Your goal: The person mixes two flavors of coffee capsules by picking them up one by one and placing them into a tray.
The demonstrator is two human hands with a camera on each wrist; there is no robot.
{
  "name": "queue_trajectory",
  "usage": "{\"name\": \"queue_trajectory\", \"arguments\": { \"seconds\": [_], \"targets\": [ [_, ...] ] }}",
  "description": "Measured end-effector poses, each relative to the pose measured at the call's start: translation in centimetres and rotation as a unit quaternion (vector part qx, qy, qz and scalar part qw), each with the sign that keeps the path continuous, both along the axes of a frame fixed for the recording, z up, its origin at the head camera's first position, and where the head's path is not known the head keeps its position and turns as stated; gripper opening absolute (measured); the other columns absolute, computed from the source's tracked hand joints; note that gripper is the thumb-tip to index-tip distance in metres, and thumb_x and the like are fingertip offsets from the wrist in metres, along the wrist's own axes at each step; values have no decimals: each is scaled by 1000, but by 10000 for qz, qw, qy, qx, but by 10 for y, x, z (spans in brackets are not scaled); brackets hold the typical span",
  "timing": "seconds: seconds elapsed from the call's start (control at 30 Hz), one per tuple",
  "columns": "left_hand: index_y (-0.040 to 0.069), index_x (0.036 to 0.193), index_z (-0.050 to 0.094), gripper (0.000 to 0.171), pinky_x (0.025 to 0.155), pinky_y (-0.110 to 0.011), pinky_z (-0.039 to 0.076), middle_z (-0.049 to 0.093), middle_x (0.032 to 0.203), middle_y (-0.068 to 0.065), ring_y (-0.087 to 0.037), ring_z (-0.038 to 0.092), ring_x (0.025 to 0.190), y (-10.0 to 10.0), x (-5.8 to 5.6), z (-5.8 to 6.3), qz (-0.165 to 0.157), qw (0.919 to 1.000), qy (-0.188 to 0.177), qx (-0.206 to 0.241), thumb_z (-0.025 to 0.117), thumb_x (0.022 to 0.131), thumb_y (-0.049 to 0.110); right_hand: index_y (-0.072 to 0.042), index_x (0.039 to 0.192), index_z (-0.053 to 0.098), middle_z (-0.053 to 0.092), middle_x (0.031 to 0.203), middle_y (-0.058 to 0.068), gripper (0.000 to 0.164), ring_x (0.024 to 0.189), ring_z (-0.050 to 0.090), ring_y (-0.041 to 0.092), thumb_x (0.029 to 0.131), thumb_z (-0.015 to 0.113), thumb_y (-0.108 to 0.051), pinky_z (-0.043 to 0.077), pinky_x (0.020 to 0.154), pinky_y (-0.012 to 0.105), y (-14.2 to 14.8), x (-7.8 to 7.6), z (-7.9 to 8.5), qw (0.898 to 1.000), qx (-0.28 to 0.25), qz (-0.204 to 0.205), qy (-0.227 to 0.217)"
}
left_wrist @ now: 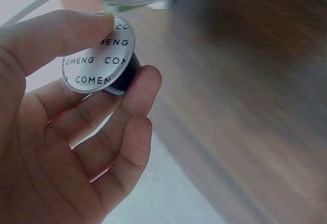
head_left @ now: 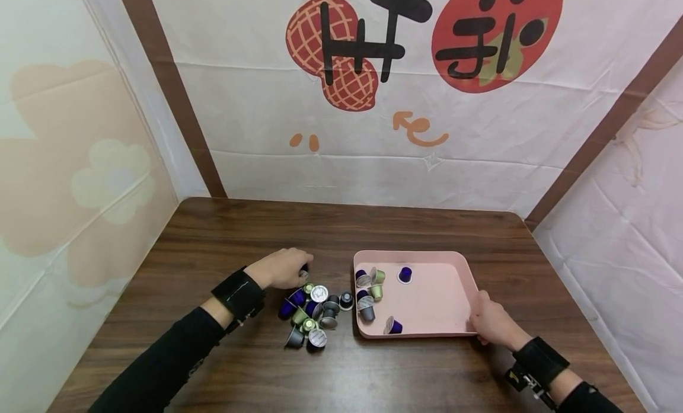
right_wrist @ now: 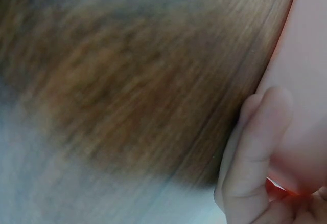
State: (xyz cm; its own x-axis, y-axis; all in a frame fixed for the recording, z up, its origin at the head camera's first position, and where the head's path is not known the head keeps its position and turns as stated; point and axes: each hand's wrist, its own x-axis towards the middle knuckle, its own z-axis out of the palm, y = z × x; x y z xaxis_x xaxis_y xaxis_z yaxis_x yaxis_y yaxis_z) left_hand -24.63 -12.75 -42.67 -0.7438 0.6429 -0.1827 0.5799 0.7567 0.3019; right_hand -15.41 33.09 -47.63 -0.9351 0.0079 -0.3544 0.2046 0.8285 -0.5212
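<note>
My left hand (head_left: 281, 269) pinches a dark coffee capsule (left_wrist: 94, 69) between thumb and fingers, its silver printed foil lid facing the left wrist camera. Just below this hand lies a loose heap of coffee capsules (head_left: 319, 293) in blue, green, grey and black, on the table to the left of the tray. The pink tray (head_left: 432, 294) holds several more capsules, mostly along its left side, with one blue capsule (head_left: 405, 275) near the back. At the tray's near right corner, my right hand (head_left: 493, 321) grips the rim.
The brown wooden table (head_left: 256, 229) has rounded back corners. Behind it hangs a white printed cloth (head_left: 240, 105), and more cloth closes off the left and right sides. A black capsule (head_left: 347, 300) stands right beside the tray's left wall.
</note>
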Motion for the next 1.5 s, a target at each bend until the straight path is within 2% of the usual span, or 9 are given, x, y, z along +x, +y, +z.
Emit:
{"name": "queue_trajectory", "arguments": {
  "seconds": [0.23, 0.4, 0.57, 0.7, 0.87, 0.97, 1.07, 1.2, 1.5],
  "targets": [
    [13, 86, 53, 4, 62, -30, 37, 48, 83, 0, -14, 45, 70, 32, 6, 22, -446, 9988, 151, 143, 55, 88, 10, 11, 120, 25, 50, 68, 12, 36, 51, 52, 20, 90, 42, -1, 46, 46, 34, 3, 0, 0, 10000, -1, 29, 48],
    [14, 93, 59, 6, 63, -30, 39, 51, 88, 1, -14, 47, 72, 56, 9, 33, -585, 9981, 101, 186, 56, 89, 11, 11, 123, 23, 51, 67, 13, 41, 50, 53, 21, 90, 43, -1, 47, 46, 34, 2, -2, -1, 10000, 17, -68, -56],
    [15, 97, 60, 9, 61, -28, 39, 50, 89, 1, -13, 47, 69, 78, 11, 40, -673, 9972, 213, 238, 58, 89, 13, 10, 121, 25, 51, 66, 12, 38, 50, 53, 20, 90, 43, -1, 47, 46, 33, 1, -2, 1, 10000, 31, -41, 25],
    [13, 95, 60, 8, 60, -27, 37, 48, 88, 2, -13, 46, 69, 91, 12, 38, -799, 9962, 293, 186, 60, 87, 12, 10, 120, 26, 50, 66, 12, 37, 50, 53, 20, 89, 43, 0, 47, 46, 34, 1, -2, 2, 10000, 11, -20, 83],
    [12, 95, 61, 9, 61, -26, 37, 48, 91, 4, -12, 46, 75, 108, 18, 36, -990, 9947, 211, 157, 61, 87, 11, 9, 120, 26, 51, 65, 12, 36, 49, 53, 20, 89, 42, 0, 47, 45, 33, 0, -1, 0, 9999, 11, -53, 95],
    [12, 94, 62, 9, 66, -24, 37, 48, 90, 5, -12, 44, 79, 119, 22, 34, -1237, 9916, 327, 183, 61, 86, 11, 9, 119, 27, 50, 65, 12, 35, 49, 53, 19, 89, 42, 0, 47, 44, 33, 0, -1, -1, 9999, 41, -58, 145],
    [14, 89, 60, 6, 64, -22, 36, 47, 84, 5, -10, 42, 78, 128, 25, 32, -1420, 9888, 432, 138, 62, 84, 11, 9, 119, 27, 50, 66, 12, 36, 49, 53, 19, 89, 42, 0, 47, 44, 33, 0, -1, -3, 9998, 1, -60, 178],
    [17, 87, 56, 9, 58, -20, 34, 45, 81, 5, -8, 43, 73, 139, 27, 29, -1409, 9893, 361, -63, 61, 84, 10, 9, 121, 26, 51, 67, 12, 36, 50, 53, 20, 89, 42, 0, 47, 44, 33, 1, -1, -4, 9999, -50, -72, 122],
    [16, 97, 62, 9, 64, -20, 38, 48, 86, 5, -9, 46, 76, 161, 29, 28, -1392, 9900, 128, -192, 57, 92, 11, 9, 120, 27, 51, 66, 12, 36, 49, 53, 20, 89, 43, 0, 47, 44, 33, 2, -1, -1, 9999, -68, -82, 73]
  ]
}}
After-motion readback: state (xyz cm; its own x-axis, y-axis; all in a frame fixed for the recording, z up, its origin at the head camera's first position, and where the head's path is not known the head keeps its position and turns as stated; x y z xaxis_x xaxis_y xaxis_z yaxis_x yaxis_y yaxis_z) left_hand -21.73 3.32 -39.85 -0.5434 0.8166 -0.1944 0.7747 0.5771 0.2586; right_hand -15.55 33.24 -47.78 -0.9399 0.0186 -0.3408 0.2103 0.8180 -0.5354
